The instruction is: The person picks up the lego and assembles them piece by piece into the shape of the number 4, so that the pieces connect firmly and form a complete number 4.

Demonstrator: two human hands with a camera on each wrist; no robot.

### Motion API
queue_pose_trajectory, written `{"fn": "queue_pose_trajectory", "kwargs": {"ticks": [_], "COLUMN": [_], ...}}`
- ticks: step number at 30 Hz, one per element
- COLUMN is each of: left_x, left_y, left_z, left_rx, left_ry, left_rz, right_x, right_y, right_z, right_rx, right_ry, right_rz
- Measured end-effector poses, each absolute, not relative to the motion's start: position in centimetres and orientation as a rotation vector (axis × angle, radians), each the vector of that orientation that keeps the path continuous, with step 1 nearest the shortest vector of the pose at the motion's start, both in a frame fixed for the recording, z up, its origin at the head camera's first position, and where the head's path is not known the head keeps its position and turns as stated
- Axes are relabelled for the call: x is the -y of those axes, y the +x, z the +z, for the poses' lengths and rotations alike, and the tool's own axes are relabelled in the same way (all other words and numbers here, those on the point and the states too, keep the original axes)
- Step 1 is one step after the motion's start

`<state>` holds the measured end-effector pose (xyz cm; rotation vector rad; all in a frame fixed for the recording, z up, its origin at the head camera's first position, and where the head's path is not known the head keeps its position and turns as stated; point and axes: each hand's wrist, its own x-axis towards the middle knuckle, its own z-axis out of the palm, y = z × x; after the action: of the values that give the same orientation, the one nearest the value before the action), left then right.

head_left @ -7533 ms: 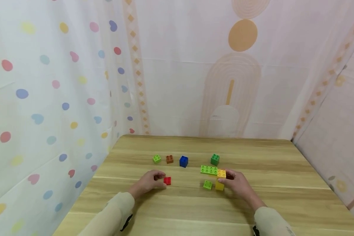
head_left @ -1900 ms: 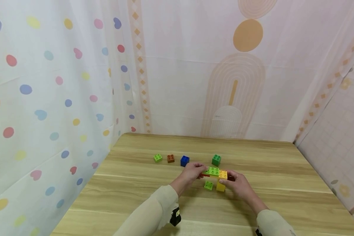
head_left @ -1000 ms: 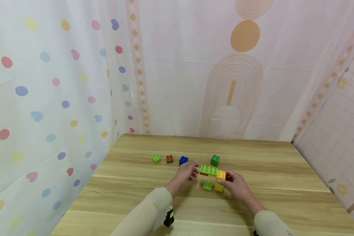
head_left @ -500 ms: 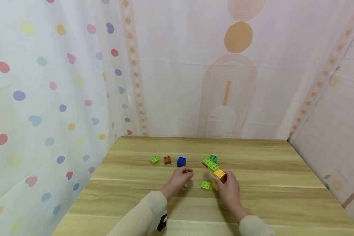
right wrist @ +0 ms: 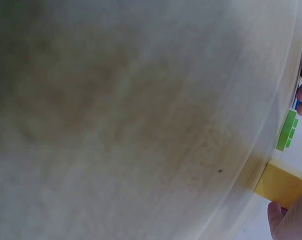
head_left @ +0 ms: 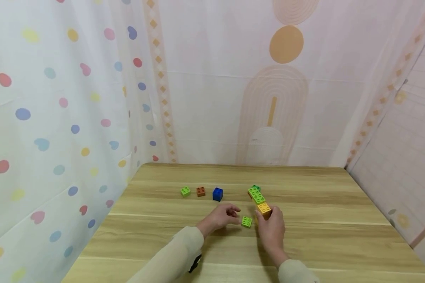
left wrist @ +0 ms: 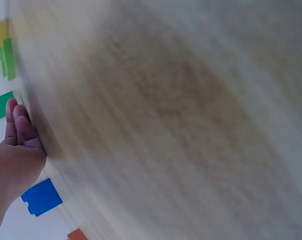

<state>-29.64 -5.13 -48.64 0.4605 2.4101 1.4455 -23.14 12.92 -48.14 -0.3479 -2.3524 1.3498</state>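
Observation:
My right hand (head_left: 272, 230) grips a yellow brick stack (head_left: 264, 208) between thumb and fingers. From the stack's far side extends a long light green brick (head_left: 256, 195), with a sliver of red brick (head_left: 249, 195) under its outer end. Partly hidden behind it is a dark green brick (head_left: 256, 188). My left hand (head_left: 222, 216) holds nothing; its loosely bent fingers are just left of a small light green brick (head_left: 246, 222) on the table. In the right wrist view the yellow stack (right wrist: 280, 184) stands low, near the wooden surface.
On the wooden table (head_left: 322, 220), a light green brick (head_left: 185, 192), a brown brick (head_left: 200, 192) and a blue brick (head_left: 217, 194) lie in a row further back. A patterned curtain (head_left: 212, 110) hangs behind the table.
The red brick, earlier on the table by my left hand, is now under the long green brick. My left hand let go and moved toward the small green brick; my right hand turned the assembly away.

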Motion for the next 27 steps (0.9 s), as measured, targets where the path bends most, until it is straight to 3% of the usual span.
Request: {"fn": "queue_pose_trajectory", "kwargs": {"ticks": [27], "left_x": [3.2], "left_y": [-29.7], "left_z": [-49.6], "left_rx": [-2.68], "left_ry": [0.705], "left_rz": [1.06], "right_x": [-12.8], "right_y": [-23.2], "right_z": [-48.2], "right_rx": [2.367], "right_ry": [-0.377], "right_rz": [1.327]}}
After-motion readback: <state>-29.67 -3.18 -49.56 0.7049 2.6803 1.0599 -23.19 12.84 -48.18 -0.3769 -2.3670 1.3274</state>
